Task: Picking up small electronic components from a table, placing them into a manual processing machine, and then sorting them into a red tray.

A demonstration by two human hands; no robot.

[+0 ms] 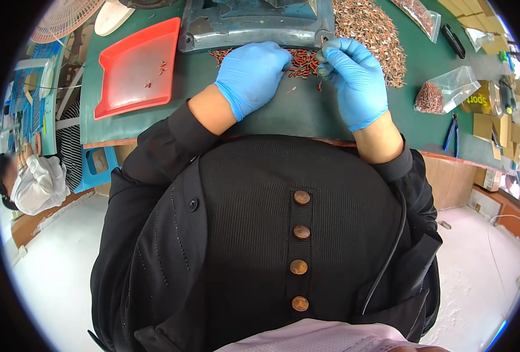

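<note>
Both my hands wear blue gloves and rest on a green table top (pixel 307 111). My left hand (pixel 253 75) lies palm down, its fingers curled over a small heap of red and copper terminal pieces (pixel 301 62). What is under its fingers is hidden. My right hand (pixel 354 76) sits just right of that heap, fingers pinched together near the grey metal machine base (pixel 254 26). It seems to pinch one small piece, but the piece itself is hidden.
A red plastic tray (pixel 134 67) with a few loose pieces lies at the left. A large pile of copper pieces (pixel 368 32) spreads behind my right hand. Clear bags of pieces (pixel 442 94), blue-handled pliers (pixel 451 132) and cardboard boxes (pixel 489 126) sit at the right. Another person (pixel 34 182) sits far left.
</note>
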